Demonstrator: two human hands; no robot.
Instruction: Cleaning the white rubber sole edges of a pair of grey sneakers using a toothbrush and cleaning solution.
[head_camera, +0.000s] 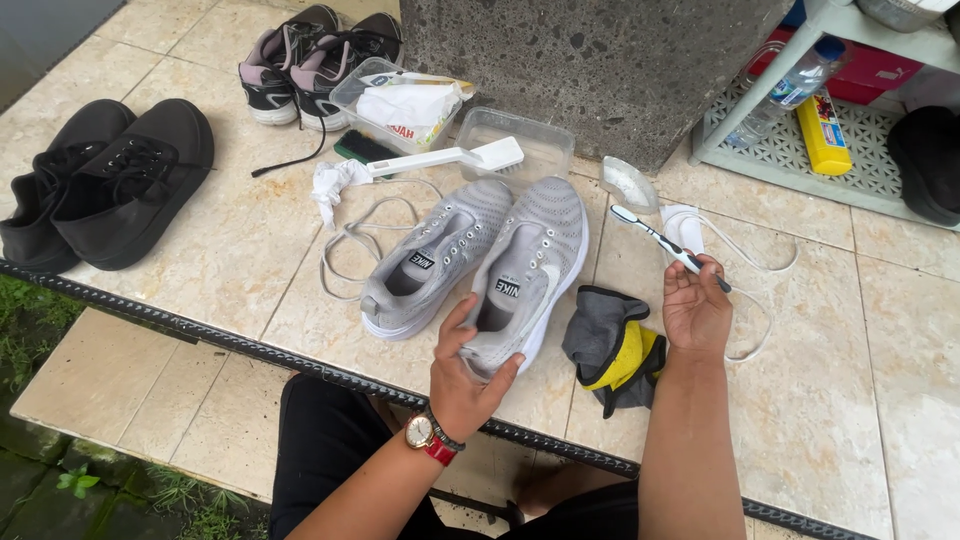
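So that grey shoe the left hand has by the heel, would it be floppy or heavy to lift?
The grey shoe looks knitted with a white sole, so probably light and bendy at the upper. The left hand grips only the heel, so the toe may sag. Its laces are out, so the opening might gape.

It was a home's outdoor porch: beige floor tiles (230, 240) ran to an edge with grass (30, 320) below, a rough stone pillar (590, 60) rose behind, and a plastic storage rack (800, 150) stood nearby.
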